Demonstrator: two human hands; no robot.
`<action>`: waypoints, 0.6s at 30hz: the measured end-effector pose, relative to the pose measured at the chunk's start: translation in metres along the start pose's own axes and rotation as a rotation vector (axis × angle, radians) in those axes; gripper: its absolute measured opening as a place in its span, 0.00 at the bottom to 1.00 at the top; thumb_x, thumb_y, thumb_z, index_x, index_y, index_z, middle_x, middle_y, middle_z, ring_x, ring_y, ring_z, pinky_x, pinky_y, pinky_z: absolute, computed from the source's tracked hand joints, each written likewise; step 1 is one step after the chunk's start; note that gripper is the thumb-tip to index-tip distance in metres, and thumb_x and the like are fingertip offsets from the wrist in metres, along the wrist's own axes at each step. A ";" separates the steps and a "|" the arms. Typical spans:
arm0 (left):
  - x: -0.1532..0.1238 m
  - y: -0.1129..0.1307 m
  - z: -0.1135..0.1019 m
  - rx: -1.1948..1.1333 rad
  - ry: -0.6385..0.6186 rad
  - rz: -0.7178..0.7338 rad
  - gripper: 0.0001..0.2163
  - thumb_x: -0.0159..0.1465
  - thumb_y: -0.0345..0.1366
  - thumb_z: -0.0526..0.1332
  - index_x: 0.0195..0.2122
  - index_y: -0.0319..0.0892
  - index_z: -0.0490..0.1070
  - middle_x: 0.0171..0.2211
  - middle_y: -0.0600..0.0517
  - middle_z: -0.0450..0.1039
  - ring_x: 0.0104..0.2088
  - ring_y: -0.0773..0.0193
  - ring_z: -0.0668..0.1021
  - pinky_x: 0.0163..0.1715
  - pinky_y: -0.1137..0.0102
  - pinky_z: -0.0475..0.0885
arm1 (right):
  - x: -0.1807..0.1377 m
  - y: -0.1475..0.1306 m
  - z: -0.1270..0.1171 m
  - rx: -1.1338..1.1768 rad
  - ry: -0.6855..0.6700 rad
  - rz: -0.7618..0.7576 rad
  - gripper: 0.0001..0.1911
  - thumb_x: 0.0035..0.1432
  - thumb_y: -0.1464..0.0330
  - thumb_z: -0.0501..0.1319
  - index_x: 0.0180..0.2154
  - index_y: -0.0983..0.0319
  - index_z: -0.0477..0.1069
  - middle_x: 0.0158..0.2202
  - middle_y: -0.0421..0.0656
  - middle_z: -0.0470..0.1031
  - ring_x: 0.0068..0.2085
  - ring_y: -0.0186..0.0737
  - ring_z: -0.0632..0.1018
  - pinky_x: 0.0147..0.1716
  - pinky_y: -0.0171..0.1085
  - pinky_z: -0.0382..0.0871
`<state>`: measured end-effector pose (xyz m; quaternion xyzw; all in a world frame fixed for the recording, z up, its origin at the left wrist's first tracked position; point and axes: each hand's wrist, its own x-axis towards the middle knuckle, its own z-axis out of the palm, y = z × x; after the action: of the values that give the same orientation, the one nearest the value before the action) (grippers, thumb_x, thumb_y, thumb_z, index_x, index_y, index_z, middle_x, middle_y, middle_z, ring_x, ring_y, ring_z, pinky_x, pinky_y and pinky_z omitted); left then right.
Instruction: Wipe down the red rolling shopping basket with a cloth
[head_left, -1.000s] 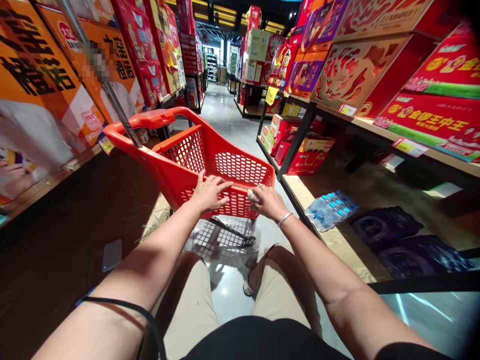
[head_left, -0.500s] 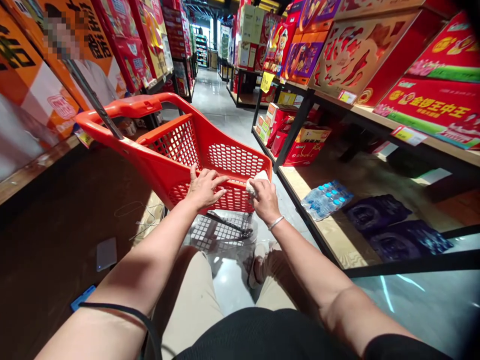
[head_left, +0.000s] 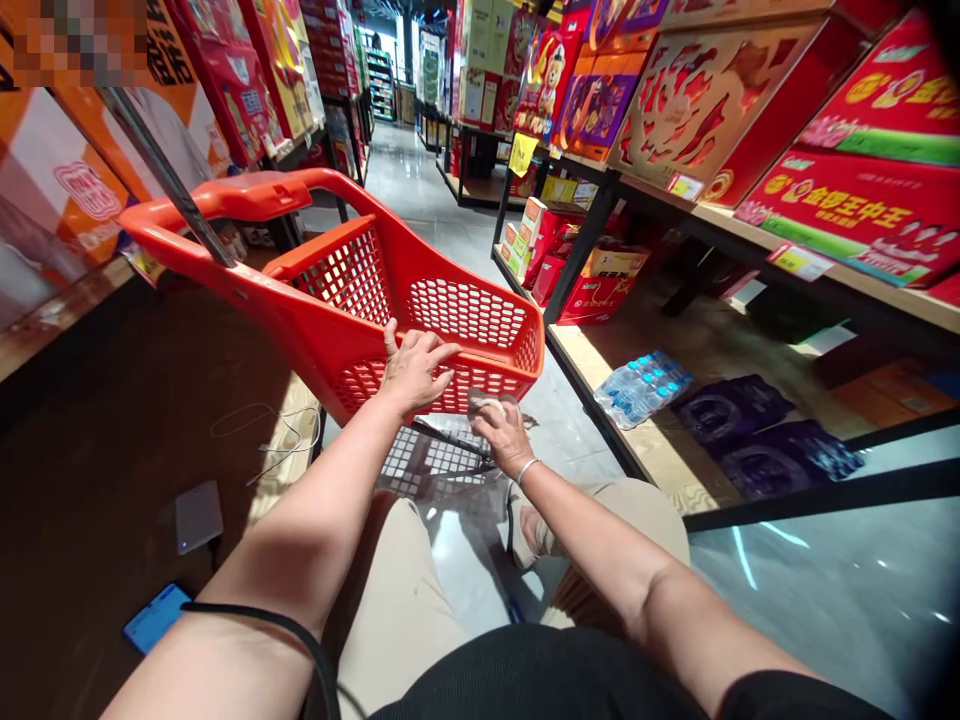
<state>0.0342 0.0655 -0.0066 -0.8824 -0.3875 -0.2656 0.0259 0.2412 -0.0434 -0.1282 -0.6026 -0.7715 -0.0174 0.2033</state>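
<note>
A red plastic shopping cart [head_left: 300, 310] with lattice sides stands tilted in front of me. My left hand [head_left: 416, 372] lies over its near upper rim, thumb raised apart and the other fingers bent across the edge. Bunched in the closed fingers of my right hand [head_left: 504, 435] is a whitish cloth [head_left: 489, 408], blurred by motion and mostly covered. That hand is just below the lower edge of the basket's near side; whether the cloth touches the plastic I cannot tell.
Right of me, a shelf holds red gift boxes [head_left: 847, 220], with shrink-wrapped water bottles [head_left: 643, 388] and dark purple packs [head_left: 731, 410] lower down. On the left lie a power bank [head_left: 199, 516], a blue-screened phone [head_left: 157, 618] and a cable [head_left: 300, 432]. A metal pole [head_left: 169, 175] slants across the cart handle.
My right hand has moved left and down with the cloth, from the basket's rim corner to below its near side. My left hand stays on the rim. My right knee has swung outward.
</note>
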 end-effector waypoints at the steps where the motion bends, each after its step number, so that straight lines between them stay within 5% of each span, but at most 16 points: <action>1: 0.000 0.000 0.001 -0.001 0.006 0.000 0.16 0.65 0.41 0.60 0.54 0.54 0.77 0.45 0.49 0.76 0.52 0.49 0.71 0.68 0.39 0.39 | 0.008 -0.003 -0.011 0.006 0.040 -0.017 0.21 0.67 0.72 0.54 0.53 0.43 0.75 0.61 0.36 0.70 0.62 0.49 0.62 0.65 0.52 0.59; 5: -0.001 0.001 0.004 -0.013 0.028 -0.012 0.19 0.63 0.35 0.59 0.54 0.54 0.77 0.46 0.49 0.75 0.53 0.48 0.70 0.68 0.37 0.37 | 0.040 -0.011 -0.043 0.006 0.178 0.009 0.30 0.68 0.73 0.53 0.66 0.43 0.63 0.65 0.39 0.65 0.67 0.49 0.58 0.68 0.53 0.54; 9: -0.001 0.002 0.005 -0.024 0.020 -0.027 0.21 0.61 0.33 0.59 0.54 0.55 0.77 0.46 0.49 0.74 0.54 0.48 0.70 0.69 0.36 0.36 | 0.027 -0.008 -0.024 0.009 -0.008 0.015 0.25 0.68 0.74 0.53 0.61 0.48 0.68 0.63 0.42 0.67 0.63 0.50 0.62 0.64 0.54 0.59; 13: -0.001 0.003 0.005 -0.010 0.015 -0.039 0.20 0.61 0.34 0.59 0.54 0.54 0.77 0.47 0.49 0.74 0.54 0.48 0.70 0.68 0.35 0.37 | -0.006 -0.005 -0.004 0.047 -0.150 -0.045 0.23 0.61 0.79 0.57 0.52 0.52 0.74 0.54 0.41 0.74 0.52 0.44 0.70 0.53 0.44 0.70; 15: -0.002 0.003 0.004 -0.010 0.011 -0.040 0.20 0.61 0.34 0.58 0.53 0.55 0.76 0.46 0.49 0.75 0.54 0.49 0.70 0.68 0.35 0.37 | -0.009 -0.006 -0.017 0.123 -0.080 -0.083 0.29 0.55 0.80 0.59 0.57 0.55 0.70 0.58 0.44 0.71 0.55 0.44 0.70 0.55 0.44 0.70; 18: -0.002 0.004 0.003 -0.011 0.011 -0.046 0.19 0.61 0.35 0.59 0.53 0.55 0.76 0.45 0.49 0.75 0.54 0.49 0.70 0.68 0.35 0.36 | 0.009 -0.002 -0.064 0.279 0.199 -0.093 0.36 0.49 0.76 0.63 0.61 0.61 0.63 0.63 0.51 0.63 0.64 0.47 0.64 0.63 0.45 0.65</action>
<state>0.0373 0.0623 -0.0090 -0.8719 -0.4061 -0.2733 0.0170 0.2561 -0.0526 -0.0658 -0.5277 -0.7696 0.0208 0.3590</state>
